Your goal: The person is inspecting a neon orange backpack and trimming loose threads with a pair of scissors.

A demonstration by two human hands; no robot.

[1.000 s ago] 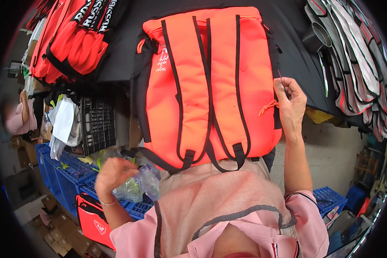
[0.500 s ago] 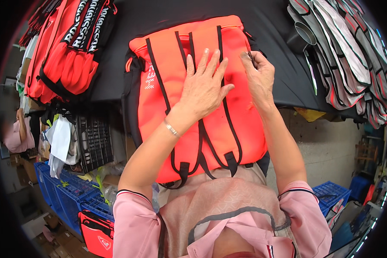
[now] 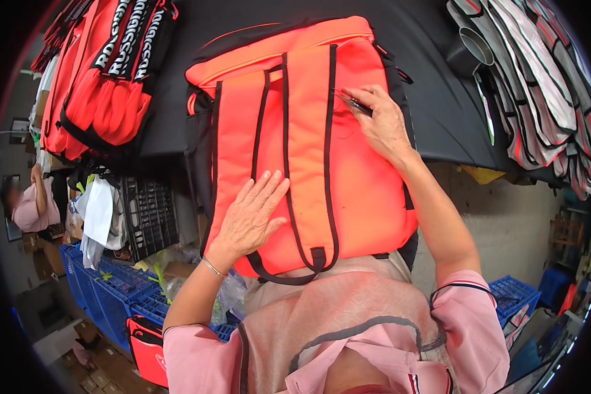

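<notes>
A bright orange-red backpack (image 3: pixel 368 190) with black sides lies strap side up, its lower end against my apron. Two padded shoulder straps (image 3: pixel 312 157) edged in black binding run down its back panel. My left hand (image 3: pixel 253 213) lies flat on the lower part of the left strap, fingers stretched out. In my right hand (image 3: pixel 381 121) is a small pair of dark thread snips (image 3: pixel 354 104), tips pointing left beside the upper edge of the right strap. A few loose dark threads seem to lie on the panel below the snips.
Black cloth covers the table (image 3: pixel 433 118). Red bags (image 3: pixel 105 92) are stacked at the left, grey-and-white pieces (image 3: pixel 538 85) at the right beside a dark cup (image 3: pixel 469 52) and a toothbrush (image 3: pixel 484 108). Blue crates (image 3: pixel 105 282) stand lower left; a person (image 3: pixel 36 200) is farther off.
My left hand has slid down and left across the straps. My right hand has moved from the bag's right edge inward, and the snips now show clearly. The straps lie differently.
</notes>
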